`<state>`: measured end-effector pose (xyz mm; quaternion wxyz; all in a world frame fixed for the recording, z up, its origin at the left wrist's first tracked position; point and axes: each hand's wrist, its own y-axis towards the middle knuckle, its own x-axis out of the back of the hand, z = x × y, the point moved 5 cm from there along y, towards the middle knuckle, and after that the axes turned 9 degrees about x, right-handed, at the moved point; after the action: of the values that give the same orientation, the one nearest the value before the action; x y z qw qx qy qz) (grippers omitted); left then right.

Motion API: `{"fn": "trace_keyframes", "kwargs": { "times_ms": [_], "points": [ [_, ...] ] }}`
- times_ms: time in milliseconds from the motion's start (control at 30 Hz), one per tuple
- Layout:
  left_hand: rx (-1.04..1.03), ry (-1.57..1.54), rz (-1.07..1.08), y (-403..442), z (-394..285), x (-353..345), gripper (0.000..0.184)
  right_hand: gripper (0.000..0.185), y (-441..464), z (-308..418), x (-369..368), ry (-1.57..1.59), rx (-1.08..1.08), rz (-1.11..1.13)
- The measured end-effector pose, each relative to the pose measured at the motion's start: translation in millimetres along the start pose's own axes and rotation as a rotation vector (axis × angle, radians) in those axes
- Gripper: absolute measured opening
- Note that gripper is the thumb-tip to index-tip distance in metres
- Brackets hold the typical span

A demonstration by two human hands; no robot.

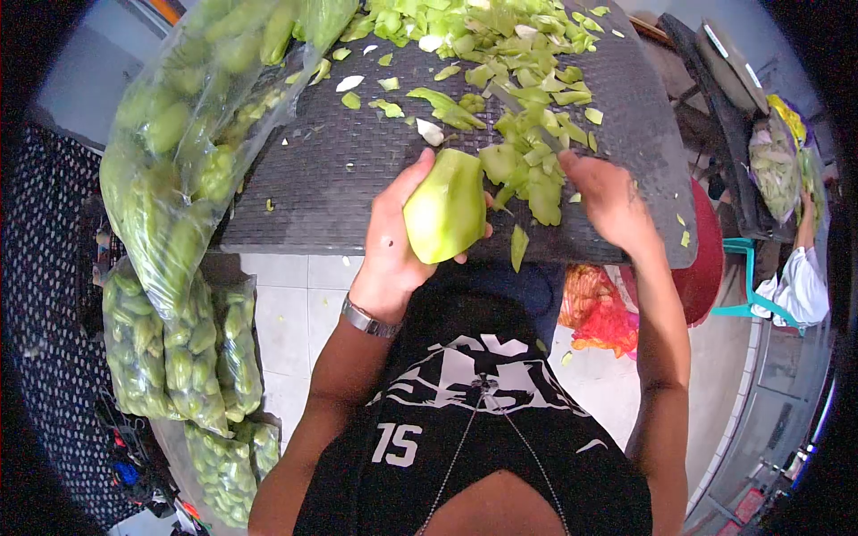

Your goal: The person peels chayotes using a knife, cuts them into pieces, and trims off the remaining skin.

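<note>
**Pale Green Vegetable (444, 207) in Hand at Edge of Dark Desk (313, 183)**

A person's left hand (391, 228) grips the pale green vegetable at the near edge of the dark desk, the thumb along one side and the other fingers (489, 230) wrapped around beneath and behind it. The right hand (609, 192), over the right part of the desk, clamps its fingers (576, 165) on a knife (552, 141), whose blade lies among green peelings (536, 170). A silver watch (369, 322) circles the left wrist. The black shirt (500, 429), below the desk's near edge, reads "15" in white and bears a white swoosh logo (591, 444); no label can be read on the bags.

The desk has a woven-look surface, with peelings heaped toward its far side. A clear bag (170, 143) of green vegetables leans over its left side, and more filled bags (192, 357) sit below that side. Pale tiles (313, 299) cover the floor beneath the desk. To its right stands a turquoise stool (744, 308).
</note>
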<state>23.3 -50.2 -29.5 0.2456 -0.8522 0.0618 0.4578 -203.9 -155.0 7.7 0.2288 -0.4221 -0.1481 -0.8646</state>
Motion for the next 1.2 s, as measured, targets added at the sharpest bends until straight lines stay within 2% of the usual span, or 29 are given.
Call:
{"fn": "trace_keyframes", "kwargs": {
  "times_ms": [33,133,167,233,267,300,367,400,433,533,567,633,667,767,833,900,967,1067,1133,1200],
  "points": [
    [0.005,0.0,-0.012,2.1,0.8,0.5,0.057,0.061,-4.0,5.0,-1.0,0.086,0.042,-0.023],
    [-0.02,0.005,0.081,9.0,3.8,8.7,0.056,0.063,-19.3,61.2,-8.0,-0.107,0.174,0.174],
    [-0.034,-0.129,0.049,10.9,5.4,9.0,0.054,0.064,-22.8,72.6,-15.2,-0.085,0.078,0.244],
    [-0.064,-0.396,-0.018,14.7,12.8,2.2,0.052,0.061,-29.0,91.8,-23.6,-0.084,0.282,0.127],
    [-0.18,-0.21,-0.081,8.8,12.0,-3.7,0.052,0.061,-31.1,98.1,-26.5,-0.084,0.383,0.067],
    [-0.293,-0.022,-0.142,-4.1,10.3,-17.5,0.052,0.064,-28.4,97.4,-31.0,-0.11,0.378,0.08],
    [-0.254,-0.008,-0.114,-2.7,9.6,-17.1,0.052,0.063,-26.4,97.6,-28.6,-0.121,0.395,0.093],
    [-0.095,-0.181,-0.026,9.9,10.6,-0.9,0.052,0.062,-25.9,96.7,-26.5,-0.127,0.402,0.101],
    [0.068,-0.352,0.062,13.8,13.0,3.5,0.053,0.06,-24.6,92.1,-23.2,-0.124,0.345,0.109],
    [-0.114,0.095,0.079,-5.3,5.0,-1.0,0.054,0.059,-14.0,60.5,-7.9,-0.131,0.112,0.095],
    [-0.023,0.056,-0.037,-3.6,5.4,-5.4,0.055,0.063,-9.5,38.2,-2.4,-0.144,-0.007,0.068],
    [-0.011,0.05,-0.024,-4.8,3.0,-2.3,0.054,0.065,-4.6,-22.6,1.3,-0.188,-0.019,-0.059],
    [-0.007,0.044,-0.018,-4.9,2.6,-0.8,0.053,0.067,-3.2,-28.1,2.6,-0.115,-0.109,-0.013],
    [-0.07,0.008,-0.196,1.7,3.2,6.2,0.05,0.073,-7.5,-25.7,11.3,0.106,-0.385,0.123],
    [-0.099,0.017,-0.174,2.3,3.3,5.6,0.047,0.068,-5.3,-20.3,10.0,0.146,-0.233,0.046],
    [-0.127,0.003,-0.176,1.4,1.6,3.9,0.046,0.067,-5.0,-8.7,12.3,0.313,-0.151,-0.012],
    [-0.146,-0.035,-0.206,-1.7,1.1,0.4,0.045,0.069,-12.1,18.6,19.6,0.612,-0.149,-0.048],
    [-0.212,-0.083,-0.155,2.7,-2.1,6.9,0.045,0.071,-10.3,54.2,-1.3,1.312,-0.108,-0.139],
    [-0.198,-0.147,-0.138,-0.1,-0.5,7.9,0.046,0.077,-8.1,47.6,-55.7,1.429,-0.423,0.199],
    [-0.199,-0.154,-0.132,-2.6,-5.9,6.4,0.046,0.078,-18.2,53.4,-89.8,1.827,-0.654,0.616]
  ]
}}
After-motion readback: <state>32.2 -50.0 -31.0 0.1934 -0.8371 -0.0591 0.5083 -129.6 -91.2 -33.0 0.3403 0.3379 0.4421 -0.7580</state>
